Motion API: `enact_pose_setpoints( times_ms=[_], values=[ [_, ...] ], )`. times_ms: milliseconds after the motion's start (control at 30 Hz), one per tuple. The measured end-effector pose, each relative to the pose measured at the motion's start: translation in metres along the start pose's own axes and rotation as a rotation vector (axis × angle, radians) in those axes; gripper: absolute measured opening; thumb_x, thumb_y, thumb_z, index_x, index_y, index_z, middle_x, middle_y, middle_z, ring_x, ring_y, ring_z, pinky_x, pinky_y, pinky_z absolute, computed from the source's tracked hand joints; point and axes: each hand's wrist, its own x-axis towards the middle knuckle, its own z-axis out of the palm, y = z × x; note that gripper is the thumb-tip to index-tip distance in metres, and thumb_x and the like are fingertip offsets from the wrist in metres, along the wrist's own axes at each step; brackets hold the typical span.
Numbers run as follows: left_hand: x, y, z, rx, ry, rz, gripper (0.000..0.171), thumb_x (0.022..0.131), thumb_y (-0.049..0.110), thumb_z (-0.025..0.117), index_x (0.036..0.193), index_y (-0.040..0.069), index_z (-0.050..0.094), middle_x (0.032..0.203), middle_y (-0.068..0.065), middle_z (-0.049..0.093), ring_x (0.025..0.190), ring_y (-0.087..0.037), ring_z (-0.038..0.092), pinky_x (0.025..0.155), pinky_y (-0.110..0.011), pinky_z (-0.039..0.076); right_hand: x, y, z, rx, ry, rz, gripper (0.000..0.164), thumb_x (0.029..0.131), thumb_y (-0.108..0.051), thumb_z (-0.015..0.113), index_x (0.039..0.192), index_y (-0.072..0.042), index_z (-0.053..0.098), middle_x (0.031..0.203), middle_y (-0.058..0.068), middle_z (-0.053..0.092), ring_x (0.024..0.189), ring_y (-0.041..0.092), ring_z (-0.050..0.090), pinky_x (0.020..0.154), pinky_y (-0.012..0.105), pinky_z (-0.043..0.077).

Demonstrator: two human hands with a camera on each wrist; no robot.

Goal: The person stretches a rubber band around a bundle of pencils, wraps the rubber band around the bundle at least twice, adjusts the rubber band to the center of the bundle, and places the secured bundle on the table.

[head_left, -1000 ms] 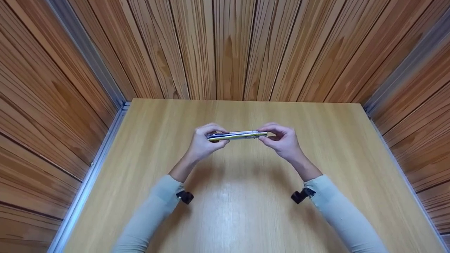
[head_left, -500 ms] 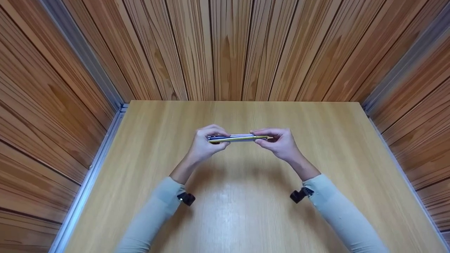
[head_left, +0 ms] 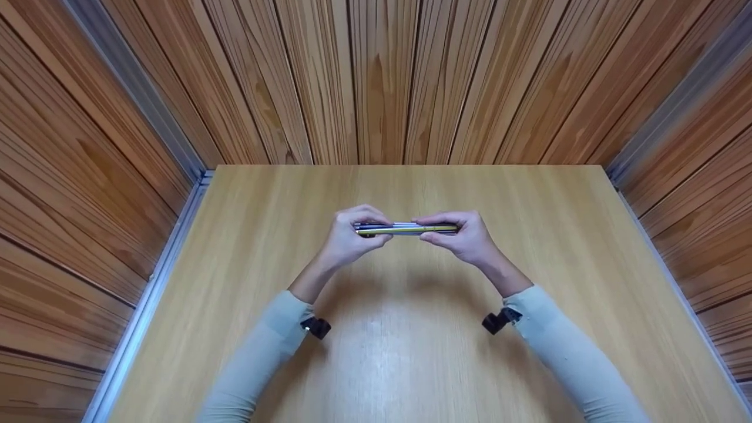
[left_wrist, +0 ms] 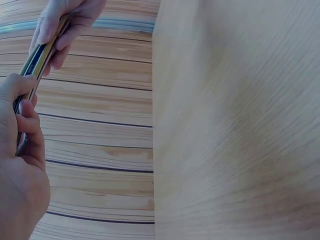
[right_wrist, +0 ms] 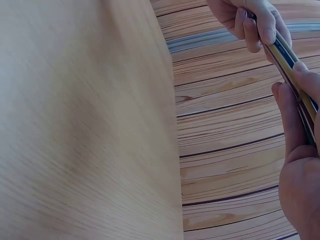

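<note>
Plank walls [head_left: 383,82], metal rails [head_left: 157,282], tabletop [head_left: 382,364], left hand [head_left: 349,238] and right hand [head_left: 467,239] pinching pencils [head_left: 405,230] — partly finger-covered

The pencil bundle [head_left: 405,229] showed yellow, dark blue and pale lilac stripes. Both sleeves [head_left: 255,355] were plain pale grey-green, the wrist cameras [head_left: 319,328] black. The counter [head_left: 376,188] was light tan with faint grain, the far wall [head_left: 382,76] orange-brown with darker streaks, the left rail [head_left: 120,358] silvery.
</note>
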Motion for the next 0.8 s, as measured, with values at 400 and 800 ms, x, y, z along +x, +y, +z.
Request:
enact_pose_setpoints(
  times_ms=[400, 800],
  values=[
    [-0.002, -0.002, -0.005, -0.092, 0.085, -0.002, 0.019, 0.09, -0.006, 0.088, 0.108, -0.005, 0.084, 0.108, -0.021, 0.079, 0.094, -0.01, 0.073, 0.081, -0.021, 0.061, 0.001, -0.006, -0.011, -0.02, 0.121, 0.023, 0.025, 0.093, 0.011, 0.084, 0.113, -0.004, 0.087, 0.115, 0.014, 0.08, 0.103, 0.01, 0.078, 0.088, 0.026, 0.068],
    [-0.003, -0.001, 0.001, -0.117, 0.102, -0.049, 0.021, 0.088, -0.008, 0.088, 0.108, -0.005, 0.083, 0.108, -0.019, 0.078, 0.093, -0.01, 0.072, 0.08, -0.021, 0.06, 0.004, -0.011, -0.011, -0.022, 0.078, 0.068, 0.022, 0.095, 0.009, 0.083, 0.113, -0.003, 0.087, 0.118, 0.016, 0.081, 0.102, 0.013, 0.077, 0.084, 0.025, 0.068]
  ],
)
